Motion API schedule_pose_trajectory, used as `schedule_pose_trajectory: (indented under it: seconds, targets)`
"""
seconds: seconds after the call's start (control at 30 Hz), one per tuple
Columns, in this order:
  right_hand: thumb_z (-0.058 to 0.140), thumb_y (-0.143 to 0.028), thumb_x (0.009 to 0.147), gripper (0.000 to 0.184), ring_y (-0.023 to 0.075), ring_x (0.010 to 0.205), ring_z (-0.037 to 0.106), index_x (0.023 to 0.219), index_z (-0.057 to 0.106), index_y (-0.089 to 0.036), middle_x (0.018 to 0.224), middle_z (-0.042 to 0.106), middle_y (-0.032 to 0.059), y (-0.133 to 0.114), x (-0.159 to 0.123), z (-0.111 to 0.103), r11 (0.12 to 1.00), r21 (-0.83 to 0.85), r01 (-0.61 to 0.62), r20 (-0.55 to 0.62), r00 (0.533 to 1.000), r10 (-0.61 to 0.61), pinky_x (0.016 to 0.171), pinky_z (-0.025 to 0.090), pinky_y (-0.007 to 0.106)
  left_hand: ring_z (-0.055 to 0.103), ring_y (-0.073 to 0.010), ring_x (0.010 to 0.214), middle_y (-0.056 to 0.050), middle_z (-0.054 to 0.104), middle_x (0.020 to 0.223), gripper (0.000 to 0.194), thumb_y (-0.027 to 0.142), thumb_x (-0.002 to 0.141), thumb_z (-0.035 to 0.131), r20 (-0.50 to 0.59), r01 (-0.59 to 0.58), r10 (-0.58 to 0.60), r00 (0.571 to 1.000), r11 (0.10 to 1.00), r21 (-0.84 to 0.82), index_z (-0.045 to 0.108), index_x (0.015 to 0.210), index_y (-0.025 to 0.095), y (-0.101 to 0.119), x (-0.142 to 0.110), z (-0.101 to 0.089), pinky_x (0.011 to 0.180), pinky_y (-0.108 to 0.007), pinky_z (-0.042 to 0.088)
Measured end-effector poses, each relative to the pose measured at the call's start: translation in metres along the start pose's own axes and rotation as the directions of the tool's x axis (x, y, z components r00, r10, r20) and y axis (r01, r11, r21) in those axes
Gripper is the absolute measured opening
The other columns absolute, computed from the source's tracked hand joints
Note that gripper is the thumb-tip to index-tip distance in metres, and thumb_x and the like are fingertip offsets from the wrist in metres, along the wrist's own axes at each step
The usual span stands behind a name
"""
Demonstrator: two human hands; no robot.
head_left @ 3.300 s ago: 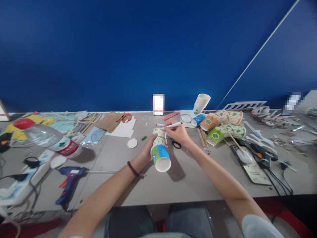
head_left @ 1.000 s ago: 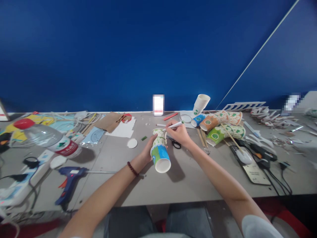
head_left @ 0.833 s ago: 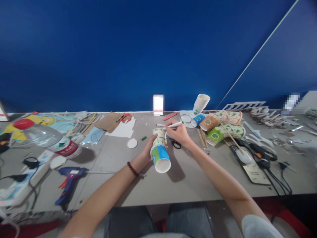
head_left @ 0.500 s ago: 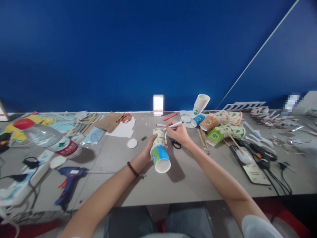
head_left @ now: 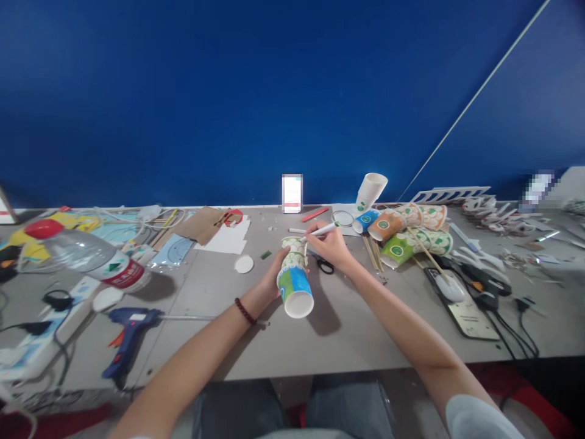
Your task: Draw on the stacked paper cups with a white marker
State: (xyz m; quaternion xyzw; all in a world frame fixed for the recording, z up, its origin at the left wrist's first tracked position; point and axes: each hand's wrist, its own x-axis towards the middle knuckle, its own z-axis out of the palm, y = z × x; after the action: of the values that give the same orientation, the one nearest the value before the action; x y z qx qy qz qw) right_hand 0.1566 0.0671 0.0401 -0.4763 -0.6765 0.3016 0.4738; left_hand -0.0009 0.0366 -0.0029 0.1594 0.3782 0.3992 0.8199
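My left hand (head_left: 273, 275) grips a patterned paper cup piece (head_left: 294, 277), blue and green with a white rim, tilted with its open mouth facing me above the grey table (head_left: 347, 329). A second cup with a green pattern is joined to its far end. My right hand (head_left: 329, 245) holds a white pen (head_left: 323, 230), its tip touching the far cup. A dark beaded bracelet sits on my left wrist.
A blue glue gun (head_left: 129, 332), a water bottle (head_left: 86, 253) and a power strip lie at left. Black scissors (head_left: 325, 266), a white paper disc (head_left: 244, 264), brown card and white paper lie near my hands. Piled paper cups (head_left: 404, 231), wooden sticks, cables and tools fill the right.
Almost nothing differs. The cup piece has shifted very slightly in my left hand; the pen stays at the far cup.
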Motion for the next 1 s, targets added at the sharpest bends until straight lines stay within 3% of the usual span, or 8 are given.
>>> schedule_pose_trajectory:
  seconds: [0.2,0.47,1.0]
  targets:
    - [0.056,-0.027,0.071,0.014,0.0162,0.069,0.061,0.074,0.066,-0.018,0.075,0.068,0.0035,0.0008,0.0004,0.0019,1.000,0.005,0.024,-0.024,0.999,-0.024,0.061,0.048,0.026,0.067,-0.0186,0.059,-0.008,0.071,0.074,0.041,0.043,0.093,0.043,-0.004,-0.013,0.013,1.000,1.000,0.024,0.066,0.105,0.011,0.0007,-0.0032,0.0031,0.052,-0.026,0.052]
    - [0.056,-0.023,0.068,0.010,0.0140,0.062,0.056,0.068,0.065,-0.017,0.065,0.064,0.0009,-0.0023,-0.0005,0.0000,1.000,-0.001,-0.007,0.000,1.000,0.007,0.057,0.044,0.025,0.065,-0.0162,0.055,-0.007,0.069,0.071,0.037,0.046,0.090,0.052,0.010,-0.025,0.025,1.000,1.000,0.000,0.065,0.099,0.012,0.0004,-0.0034,0.0029,0.052,-0.024,0.051]
    - [0.056,-0.025,0.070,0.011,0.0144,0.064,0.057,0.070,0.064,-0.017,0.070,0.065,0.0015,-0.0029,-0.0007,0.0000,1.000,-0.001,-0.006,-0.002,1.000,0.006,0.059,0.045,0.025,0.067,-0.0181,0.059,-0.007,0.070,0.072,0.038,0.046,0.089,0.052,0.000,0.004,-0.004,1.000,1.000,-0.004,0.066,0.099,0.012,-0.0005,-0.0016,-0.0001,0.053,-0.026,0.053]
